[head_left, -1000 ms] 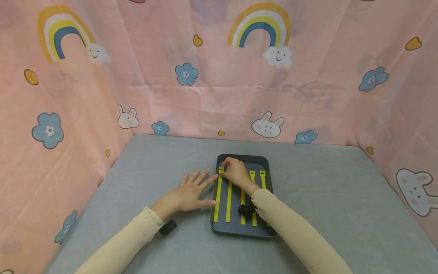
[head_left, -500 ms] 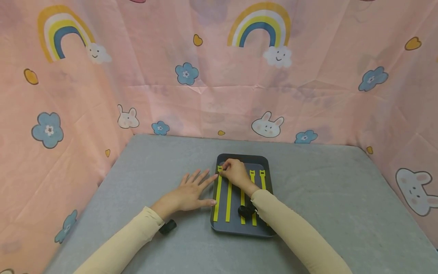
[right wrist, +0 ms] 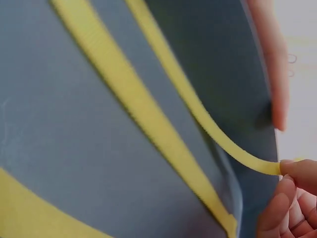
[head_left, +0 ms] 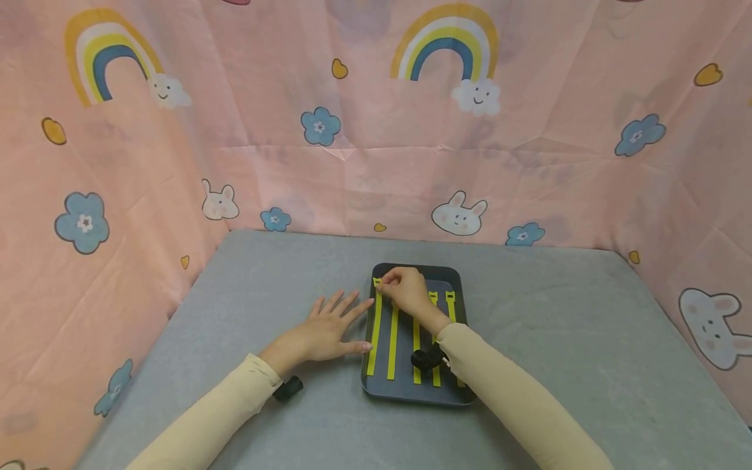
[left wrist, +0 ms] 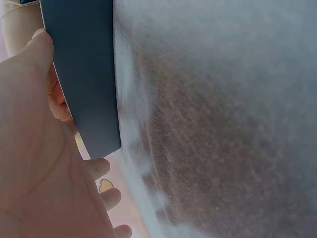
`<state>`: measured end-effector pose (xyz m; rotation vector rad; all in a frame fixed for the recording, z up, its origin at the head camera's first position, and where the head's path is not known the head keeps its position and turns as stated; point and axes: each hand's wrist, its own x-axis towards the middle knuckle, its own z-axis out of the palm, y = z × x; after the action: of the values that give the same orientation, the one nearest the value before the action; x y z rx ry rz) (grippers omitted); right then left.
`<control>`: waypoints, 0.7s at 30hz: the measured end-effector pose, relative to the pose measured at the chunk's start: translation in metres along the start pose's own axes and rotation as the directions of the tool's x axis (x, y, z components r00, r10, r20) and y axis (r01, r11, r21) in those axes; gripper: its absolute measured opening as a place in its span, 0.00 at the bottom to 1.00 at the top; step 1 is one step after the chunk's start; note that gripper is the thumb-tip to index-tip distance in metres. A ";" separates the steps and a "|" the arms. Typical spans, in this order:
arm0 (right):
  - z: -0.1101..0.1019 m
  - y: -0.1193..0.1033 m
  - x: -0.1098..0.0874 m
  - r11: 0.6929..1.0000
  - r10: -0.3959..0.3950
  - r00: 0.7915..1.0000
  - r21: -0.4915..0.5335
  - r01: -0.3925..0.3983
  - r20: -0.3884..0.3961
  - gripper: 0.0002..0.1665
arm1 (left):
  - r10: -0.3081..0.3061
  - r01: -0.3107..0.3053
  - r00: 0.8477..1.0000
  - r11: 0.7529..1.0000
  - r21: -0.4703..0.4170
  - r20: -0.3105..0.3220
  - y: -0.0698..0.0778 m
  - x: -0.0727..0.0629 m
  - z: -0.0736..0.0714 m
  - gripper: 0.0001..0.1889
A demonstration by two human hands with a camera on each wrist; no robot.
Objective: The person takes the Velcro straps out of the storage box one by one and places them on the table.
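Observation:
A dark grey tray (head_left: 405, 391) on the table holds several yellow hook-and-loop cable ties, laid lengthwise side by side. My right hand (head_left: 409, 292) pinches the leftmost cable tie (head_left: 374, 339) near its slotted head at the far end. In the right wrist view that tie (right wrist: 198, 111) curves up from the tray floor to the thumb and fingertips. My left hand (head_left: 320, 336) is spread with straight fingers at the tray's left side, thumb and index finger at the rim. The left wrist view shows its thumb (left wrist: 42, 47) against the tray's outer wall (left wrist: 84, 74).
The other cable ties (head_left: 392, 346) lie to the right in the tray, partly hidden under my right forearm. A grey cloth (head_left: 546, 326) covers the table. Pink printed curtains (head_left: 376, 150) hang behind it and at both sides.
My right hand has moved slightly toward the far end of the tray, and the leftmost cable tie has shifted with it, its head raised. The left hand has stayed in place.

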<state>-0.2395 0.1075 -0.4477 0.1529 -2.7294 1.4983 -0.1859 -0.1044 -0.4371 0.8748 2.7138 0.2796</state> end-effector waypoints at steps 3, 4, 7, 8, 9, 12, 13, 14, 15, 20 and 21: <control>-0.005 -0.005 -0.001 0.999 0.017 1.000 0.048 -0.017 0.015 0.07 | -0.002 0.002 1.000 1.000 -0.001 0.004 0.000 0.000 0.000 0.47; -0.007 -0.007 -0.001 0.998 0.023 1.000 0.060 -0.024 0.021 0.07 | -0.003 0.003 1.000 1.000 -0.001 0.006 0.000 0.001 0.000 0.47; -0.012 -0.012 -0.002 0.995 0.052 0.998 0.078 -0.054 0.039 0.08 | -0.003 0.003 1.000 1.000 -0.002 0.007 0.000 0.001 0.000 0.46; -0.013 -0.014 -0.003 0.995 0.059 0.997 0.080 -0.062 0.045 0.08 | -0.002 0.002 1.000 1.000 -0.005 0.005 0.000 0.001 0.000 0.46; -0.015 -0.016 -0.004 0.994 0.066 0.997 0.082 -0.070 0.050 0.08 | -0.001 0.001 1.000 1.000 -0.007 0.004 0.001 0.001 0.000 0.46; -0.020 -0.021 -0.006 0.993 0.067 0.996 0.090 -0.072 0.063 0.09 | 0.002 -0.002 1.000 1.000 -0.015 0.003 0.001 0.001 -0.001 0.46; -0.022 -0.023 -0.007 0.993 0.061 0.996 0.095 -0.067 0.067 0.09 | 0.003 -0.003 1.000 1.000 -0.018 0.002 0.001 0.001 -0.001 0.46; -0.023 -0.025 -0.008 0.993 0.056 0.996 0.102 -0.064 0.072 0.09 | 0.002 -0.002 1.000 1.000 -0.018 0.004 0.001 0.001 -0.001 0.46; -0.024 -0.026 -0.009 0.992 0.049 0.996 0.109 -0.057 0.074 0.09 | 0.001 -0.001 1.000 1.000 -0.018 0.006 0.001 0.001 -0.001 0.46; -0.032 -0.031 -0.011 0.991 0.000 0.996 0.136 -0.013 0.095 0.10 | -0.004 0.004 1.000 1.000 -0.021 0.016 0.001 0.001 -0.001 0.46; -0.033 -0.032 -0.011 0.990 -0.008 0.995 0.138 -0.005 0.096 0.10 | -0.003 0.004 1.000 1.000 -0.022 0.015 0.001 0.001 -0.001 0.46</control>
<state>-0.2262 0.1192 -0.4036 0.2361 -2.6954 1.7245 -0.1866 -0.1035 -0.4359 0.8623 2.6927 0.3006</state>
